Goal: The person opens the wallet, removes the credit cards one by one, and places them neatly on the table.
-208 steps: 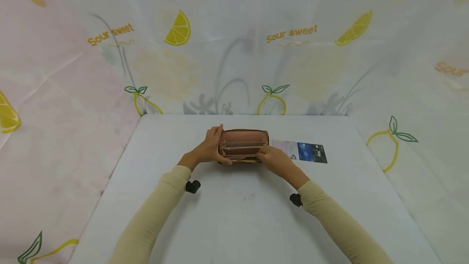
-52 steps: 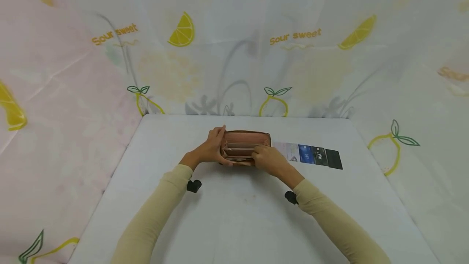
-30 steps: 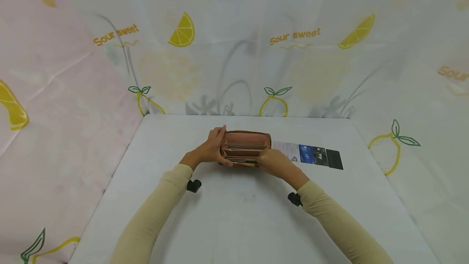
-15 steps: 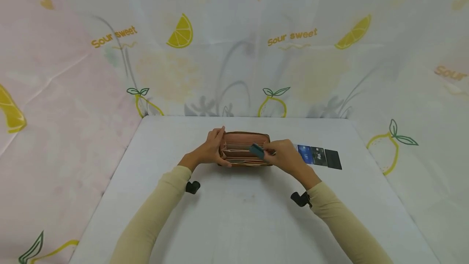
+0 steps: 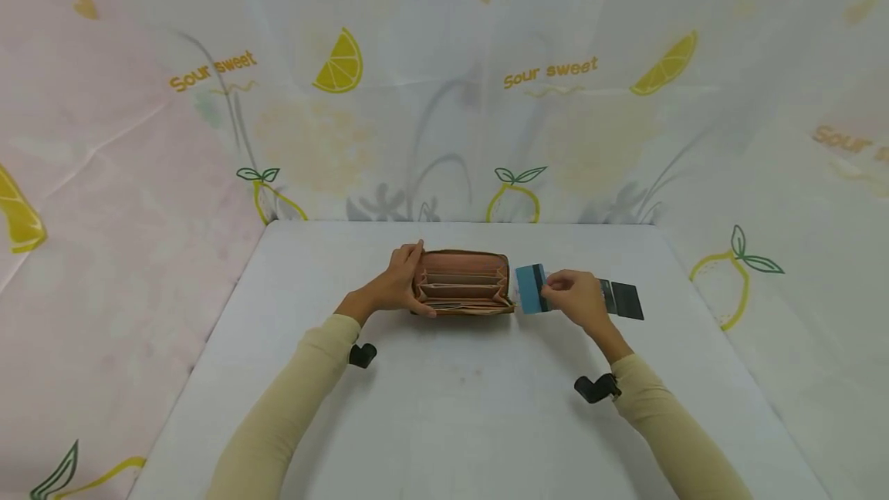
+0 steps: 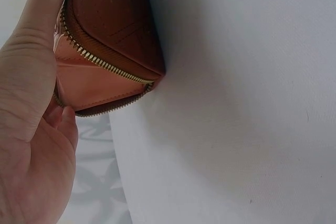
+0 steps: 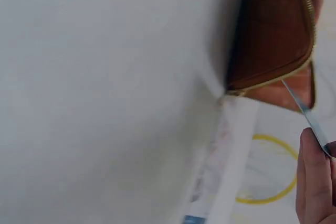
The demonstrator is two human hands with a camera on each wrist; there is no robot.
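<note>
A brown zip-around wallet (image 5: 461,259) stands unzipped on the white table, its pink-lined compartments facing up. My left hand (image 5: 398,282) grips its left end, thumb at the front and fingers behind; in the left wrist view the brass zipper (image 6: 105,64) shows beside that hand. My right hand (image 5: 578,299) pinches a light blue card (image 5: 528,289) with a dark stripe along one side, just right of the wallet. In the right wrist view the card (image 7: 311,121) appears edge-on between the fingers.
Right of the wallet lies a row of cards, partly hidden by my right hand: a black card (image 5: 628,302) at the far end and a dark card (image 5: 607,296) beside it. A lemon-print cloth (image 5: 444,99) hangs behind the table.
A black card has joined the right end of the row. My right hand has drawn the blue card out of the wallet and moved right with it. The left hand keeps its hold.
</note>
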